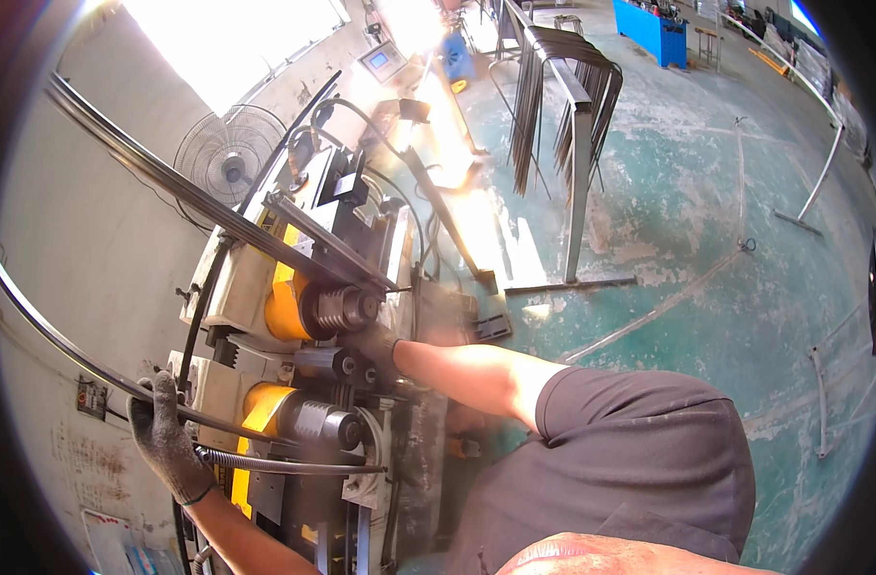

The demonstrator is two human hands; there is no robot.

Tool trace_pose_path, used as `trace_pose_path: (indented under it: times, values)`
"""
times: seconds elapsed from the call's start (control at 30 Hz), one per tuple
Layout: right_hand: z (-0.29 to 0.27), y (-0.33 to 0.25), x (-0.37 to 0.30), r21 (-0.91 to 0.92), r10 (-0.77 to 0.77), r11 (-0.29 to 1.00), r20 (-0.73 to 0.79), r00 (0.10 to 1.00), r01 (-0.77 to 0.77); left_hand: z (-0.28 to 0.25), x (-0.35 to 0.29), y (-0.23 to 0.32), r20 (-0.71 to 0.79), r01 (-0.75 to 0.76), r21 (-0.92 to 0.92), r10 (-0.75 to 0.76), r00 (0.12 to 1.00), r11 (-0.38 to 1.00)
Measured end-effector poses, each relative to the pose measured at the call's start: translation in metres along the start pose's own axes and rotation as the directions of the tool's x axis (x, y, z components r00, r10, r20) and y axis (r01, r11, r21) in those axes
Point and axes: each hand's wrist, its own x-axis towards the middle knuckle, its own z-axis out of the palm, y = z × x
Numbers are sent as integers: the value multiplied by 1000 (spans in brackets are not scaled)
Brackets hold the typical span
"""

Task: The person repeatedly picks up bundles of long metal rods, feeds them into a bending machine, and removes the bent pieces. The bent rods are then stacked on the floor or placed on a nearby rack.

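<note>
My left hand, in a grey work glove, is wrapped around a long, thin metal rod at the left. The rod curves down from the left rim and runs into the lower part of a bending machine. My right hand, also gloved and somewhat blurred, reaches into the machine below the upper grooved steel roller. Its fingers are hidden in shadow beside a dark metal block. A second grooved roller sits lower, next to a yellow guard.
A bundle of long rods slants into the machine's upper part. Against the wall stands a fan. Bent rods hang over a steel rack on the worn green floor. A blue workbench is farther back.
</note>
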Motion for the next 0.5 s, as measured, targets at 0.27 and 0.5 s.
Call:
trace_pose_path:
  times: [0.27, 0.5]
  values:
    - [8, 4, 12, 112, 224, 969, -35, 974, -219, 5, 6, 45, -112, 12, 138, 3, 994, 990]
    - [2, -4, 7, 91, 255, 964, -58, 965, -250, -3, 10, 53, -235, 97, 160, -57, 970, 982]
